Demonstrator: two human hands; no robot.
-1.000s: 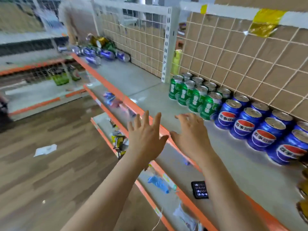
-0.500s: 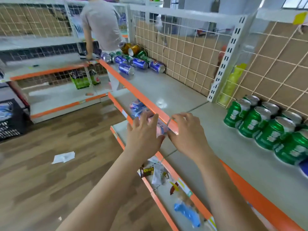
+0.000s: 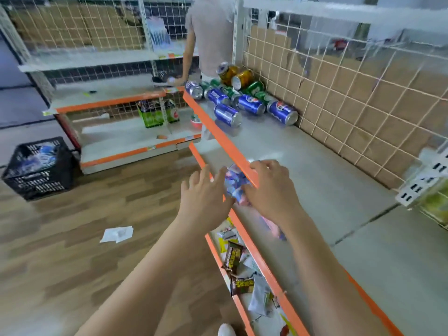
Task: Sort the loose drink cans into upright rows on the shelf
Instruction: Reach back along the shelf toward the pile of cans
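A heap of loose cans lies at the far end of the grey shelf (image 3: pixel 303 170): several blue cans (image 3: pixel 251 105) on their sides, green cans (image 3: pixel 254 88) among them and two gold cans (image 3: pixel 238 75) on top against the wire back. Both my arms reach forward over the shelf's orange front edge (image 3: pixel 223 139). My left hand (image 3: pixel 206 197) hangs in front of the edge with fingers spread and holds nothing. My right hand (image 3: pixel 271 187) is over the edge, fingers loosely bent, empty. The cans are well beyond both hands.
A person in a grey shirt (image 3: pixel 211 32) stands behind the can heap. Snack packets (image 3: pixel 236 270) litter the lower shelf. A black crate (image 3: pixel 40 166) sits on the wooden floor at left, and a paper scrap (image 3: pixel 117 234) lies nearer. A white upright bracket (image 3: pixel 421 180) is at right.
The view has swung left along the shelf, away from the upright green and blue rows, which are out of sight now. The loose heap has come closer. Both hands stay empty and outstretched.
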